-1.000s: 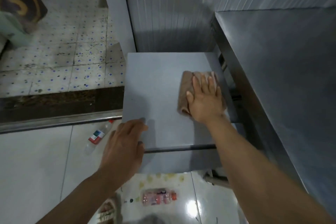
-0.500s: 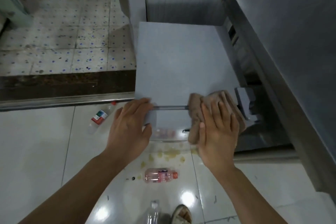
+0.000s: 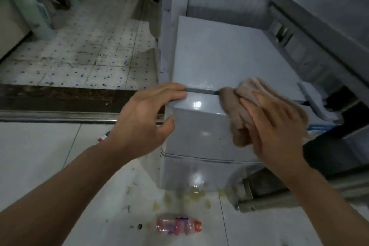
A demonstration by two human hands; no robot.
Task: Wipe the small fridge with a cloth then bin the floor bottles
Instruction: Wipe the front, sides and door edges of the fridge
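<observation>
Since half a second ago your right hand (image 3: 275, 126) has slid the cloth (image 3: 245, 110) from the top edge of the fridge (image 3: 215, 60) down onto the upper part of its front. Its fingers lie almost straight and spread, and they press the brown cloth flat against the door, near the right corner. Your left hand (image 3: 143, 118) stays on the front left corner: the fingers curl over the top edge and the thumb touches the side below. Your two hands are well apart. One pink bottle (image 3: 178, 225) lies on the floor (image 3: 40, 156) before the fridge. Another bottle (image 3: 103, 137) shows only a little, behind your left wrist.
</observation>
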